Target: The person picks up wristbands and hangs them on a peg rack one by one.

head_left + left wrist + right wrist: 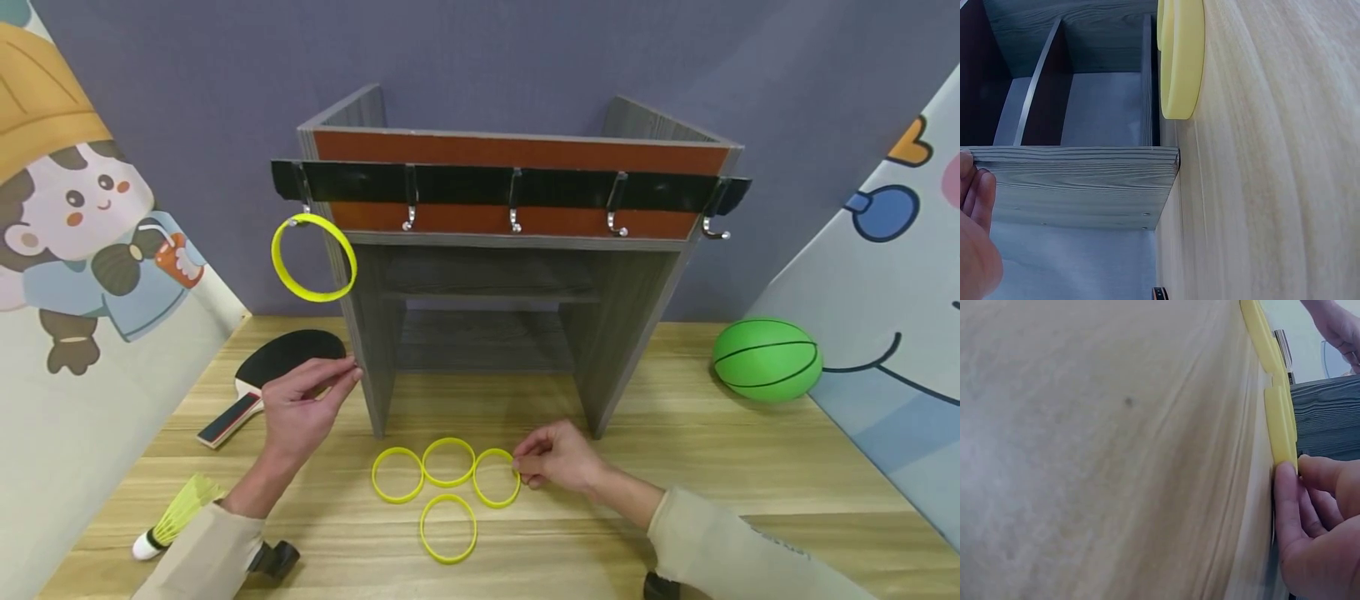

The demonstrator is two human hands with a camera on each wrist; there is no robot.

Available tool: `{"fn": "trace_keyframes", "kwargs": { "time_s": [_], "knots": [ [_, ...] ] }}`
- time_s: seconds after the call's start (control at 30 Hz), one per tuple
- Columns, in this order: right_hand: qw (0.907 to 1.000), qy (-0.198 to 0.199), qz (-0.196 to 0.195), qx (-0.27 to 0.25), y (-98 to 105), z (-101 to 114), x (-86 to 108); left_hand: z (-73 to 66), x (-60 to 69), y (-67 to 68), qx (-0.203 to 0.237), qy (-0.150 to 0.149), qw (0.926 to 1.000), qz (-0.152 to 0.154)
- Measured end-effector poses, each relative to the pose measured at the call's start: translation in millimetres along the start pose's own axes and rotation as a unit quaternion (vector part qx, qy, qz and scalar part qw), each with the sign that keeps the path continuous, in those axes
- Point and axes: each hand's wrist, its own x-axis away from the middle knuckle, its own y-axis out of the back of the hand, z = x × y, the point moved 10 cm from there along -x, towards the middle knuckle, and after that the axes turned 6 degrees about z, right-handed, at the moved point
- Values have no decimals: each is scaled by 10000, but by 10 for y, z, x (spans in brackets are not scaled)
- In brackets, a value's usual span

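At the front edge of the grey rack's left side panel, my left hand holds the wood by its fingertips. The left wrist view shows that hand at the panel. My right hand pinches the right side of a yellow ring lying on the table. In the right wrist view, thumb and fingers of this hand meet at the ring's end. Several yellow rings lie together there, one nearer the front. Another yellow ring hangs from the leftmost hook.
The rack's black bar carries several metal hooks. Left of the rack lie a black paddle and a yellow shuttlecock. A green ball rests on the table's right side. A wall stands behind the rack.
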Motion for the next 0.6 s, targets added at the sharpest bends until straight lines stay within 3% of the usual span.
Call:
{"fn": "trace_keyframes", "kwargs": {
  "time_s": [0.6],
  "knots": [
    [9996,-230,6,150,0,-10,-41,2,-7,-3,-166,50,9998,66]
  ]
}}
